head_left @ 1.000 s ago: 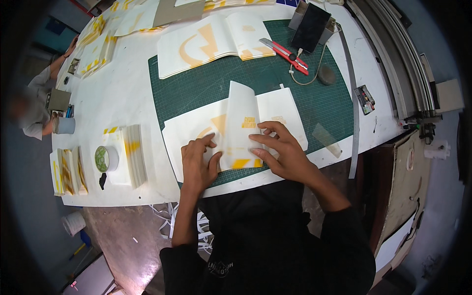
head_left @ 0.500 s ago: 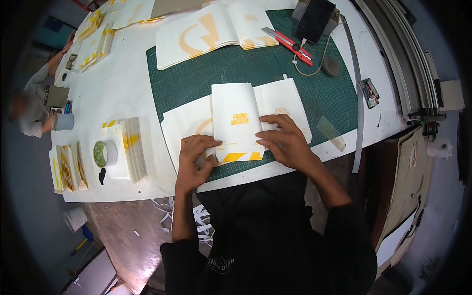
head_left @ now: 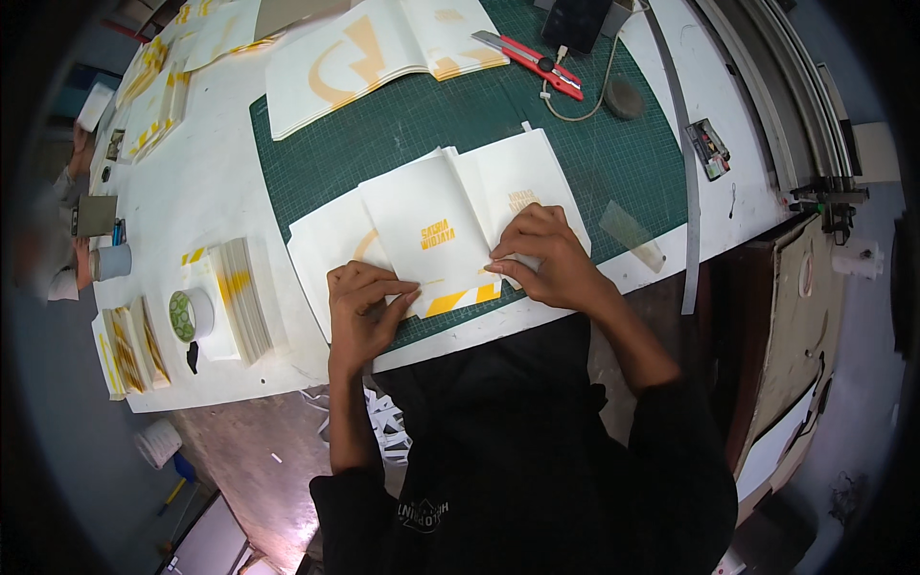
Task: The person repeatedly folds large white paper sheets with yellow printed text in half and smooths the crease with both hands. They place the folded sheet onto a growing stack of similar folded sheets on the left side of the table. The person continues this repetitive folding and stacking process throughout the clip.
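Close to the person, the left hand (head_left: 362, 309) lies flat, its fingers (head_left: 395, 287) spread open and pressing on the near left corner of a white folded paper sheet with yellow print (head_left: 436, 230). The right hand (head_left: 548, 257) lies flat too, its fingers (head_left: 506, 264) stretched out and pushing down on the near right edge of the folded part. No fingers are closed around anything.

The paper sheet sits on the near edge of a dark green cutting mat with a grid (head_left: 460, 120), on a white surface (head_left: 216, 192). The sheet is white and smooth. A middle flap is folded over the top and shows small yellow letters. A yellow stripe runs along its near edge, and a yellow curve peeks out on the left.

To the left, on the surface, are a roll of tape (head_left: 190, 314) and a stack of white and yellow sheets (head_left: 240, 297).

Farther away, on the mat, lies a big open white booklet with yellow shapes (head_left: 369, 53). To its right is a red cutter knife (head_left: 527, 63). A long metal ruler (head_left: 678, 163) lies on the right side.
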Demonstrator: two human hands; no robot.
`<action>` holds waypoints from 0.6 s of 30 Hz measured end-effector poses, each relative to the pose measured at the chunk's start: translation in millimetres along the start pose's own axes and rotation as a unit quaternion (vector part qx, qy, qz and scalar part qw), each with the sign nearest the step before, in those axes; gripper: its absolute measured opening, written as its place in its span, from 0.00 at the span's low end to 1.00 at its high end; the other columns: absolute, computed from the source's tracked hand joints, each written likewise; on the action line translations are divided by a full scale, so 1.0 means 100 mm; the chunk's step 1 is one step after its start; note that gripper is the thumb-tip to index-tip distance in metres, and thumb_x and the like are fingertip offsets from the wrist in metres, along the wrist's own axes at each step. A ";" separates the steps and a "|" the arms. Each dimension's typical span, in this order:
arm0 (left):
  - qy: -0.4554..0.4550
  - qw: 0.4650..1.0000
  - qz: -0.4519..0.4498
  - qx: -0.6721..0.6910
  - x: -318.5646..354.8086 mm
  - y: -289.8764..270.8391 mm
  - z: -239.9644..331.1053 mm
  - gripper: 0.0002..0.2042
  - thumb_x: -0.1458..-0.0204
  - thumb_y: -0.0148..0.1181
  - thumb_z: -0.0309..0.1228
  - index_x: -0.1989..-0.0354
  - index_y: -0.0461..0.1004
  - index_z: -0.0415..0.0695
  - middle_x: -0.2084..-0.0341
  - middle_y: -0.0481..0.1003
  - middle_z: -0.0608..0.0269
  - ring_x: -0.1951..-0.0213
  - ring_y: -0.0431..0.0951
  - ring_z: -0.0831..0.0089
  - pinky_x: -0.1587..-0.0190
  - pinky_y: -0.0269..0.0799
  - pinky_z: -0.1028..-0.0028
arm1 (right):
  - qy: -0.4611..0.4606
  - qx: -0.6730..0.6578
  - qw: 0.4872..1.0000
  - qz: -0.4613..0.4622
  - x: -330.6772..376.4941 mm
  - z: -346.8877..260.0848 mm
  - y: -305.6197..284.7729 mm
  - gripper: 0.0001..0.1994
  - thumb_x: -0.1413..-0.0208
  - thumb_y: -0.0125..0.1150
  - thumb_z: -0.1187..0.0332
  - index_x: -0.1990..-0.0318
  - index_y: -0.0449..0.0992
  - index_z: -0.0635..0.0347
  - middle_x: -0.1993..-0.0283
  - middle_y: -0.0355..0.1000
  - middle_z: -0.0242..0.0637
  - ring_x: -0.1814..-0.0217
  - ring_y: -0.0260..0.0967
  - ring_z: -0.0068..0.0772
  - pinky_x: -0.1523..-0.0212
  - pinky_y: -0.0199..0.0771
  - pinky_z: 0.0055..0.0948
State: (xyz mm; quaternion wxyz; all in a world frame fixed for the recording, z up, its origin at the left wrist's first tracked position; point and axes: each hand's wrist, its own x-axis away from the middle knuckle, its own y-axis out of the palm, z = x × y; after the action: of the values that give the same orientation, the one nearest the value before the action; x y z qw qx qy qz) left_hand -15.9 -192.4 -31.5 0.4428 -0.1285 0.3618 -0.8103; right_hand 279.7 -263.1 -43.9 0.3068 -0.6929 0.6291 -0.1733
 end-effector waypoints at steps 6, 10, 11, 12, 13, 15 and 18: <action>-0.023 1.000 -0.019 0.008 -0.03 0.00 0.03 0.08 0.55 0.78 0.26 0.65 0.89 0.48 0.72 0.82 0.69 0.61 0.74 0.72 0.46 0.55 0.67 | 0.011 -0.018 1.000 -0.003 0.00 0.03 -0.02 0.09 0.48 0.80 0.67 0.62 0.88 0.56 0.61 0.79 0.31 0.50 0.71 0.31 0.41 0.59 0.38; -0.040 0.999 -0.033 0.014 -0.04 -0.02 0.06 0.08 0.55 0.78 0.26 0.65 0.90 0.48 0.74 0.81 0.70 0.61 0.73 0.73 0.45 0.55 0.67 | 0.018 -0.012 1.000 -0.016 0.01 0.04 -0.02 0.08 0.48 0.80 0.68 0.62 0.88 0.57 0.60 0.79 0.31 0.48 0.70 0.32 0.40 0.58 0.38; -0.040 0.998 -0.035 0.015 -0.05 -0.03 0.06 0.08 0.55 0.78 0.26 0.65 0.90 0.49 0.74 0.81 0.69 0.61 0.73 0.73 0.45 0.55 0.67 | 0.017 -0.010 1.000 -0.018 0.01 0.04 -0.02 0.08 0.48 0.80 0.68 0.62 0.88 0.57 0.60 0.79 0.32 0.48 0.70 0.32 0.40 0.58 0.38; -0.040 0.998 -0.037 0.011 -0.05 -0.03 0.06 0.08 0.55 0.78 0.26 0.65 0.90 0.49 0.74 0.81 0.69 0.61 0.73 0.73 0.45 0.55 0.67 | 0.016 -0.016 0.999 -0.023 0.01 0.05 -0.02 0.08 0.47 0.79 0.68 0.62 0.88 0.57 0.59 0.79 0.33 0.47 0.70 0.34 0.40 0.58 0.40; -0.039 0.998 -0.039 0.007 -0.05 -0.03 0.06 0.08 0.55 0.78 0.26 0.65 0.90 0.48 0.74 0.81 0.70 0.61 0.73 0.73 0.45 0.54 0.67 | 0.017 -0.023 0.999 -0.028 0.01 0.07 -0.02 0.07 0.46 0.78 0.68 0.63 0.87 0.58 0.58 0.79 0.35 0.46 0.69 0.36 0.39 0.57 0.42; -0.038 0.998 -0.041 0.005 -0.05 -0.03 0.07 0.08 0.55 0.78 0.26 0.65 0.90 0.48 0.74 0.81 0.70 0.61 0.73 0.73 0.45 0.54 0.67 | 0.018 -0.028 0.999 -0.036 0.02 0.08 -0.02 0.07 0.46 0.78 0.67 0.63 0.87 0.58 0.58 0.79 0.36 0.45 0.69 0.38 0.38 0.56 0.44; -0.038 0.998 -0.039 0.009 -0.05 -0.02 0.07 0.08 0.55 0.78 0.26 0.65 0.90 0.48 0.74 0.81 0.70 0.61 0.73 0.73 0.45 0.54 0.67 | 0.019 -0.023 0.999 -0.044 0.01 0.06 -0.05 0.08 0.47 0.78 0.67 0.63 0.87 0.58 0.57 0.79 0.37 0.44 0.68 0.38 0.38 0.56 0.44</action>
State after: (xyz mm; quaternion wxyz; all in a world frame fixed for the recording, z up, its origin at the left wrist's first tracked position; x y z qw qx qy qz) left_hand -10.5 -191.1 -24.2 0.4255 -0.1695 0.3323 -0.8245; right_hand 287.0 -262.5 -45.1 0.2707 -0.7233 0.6075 -0.1854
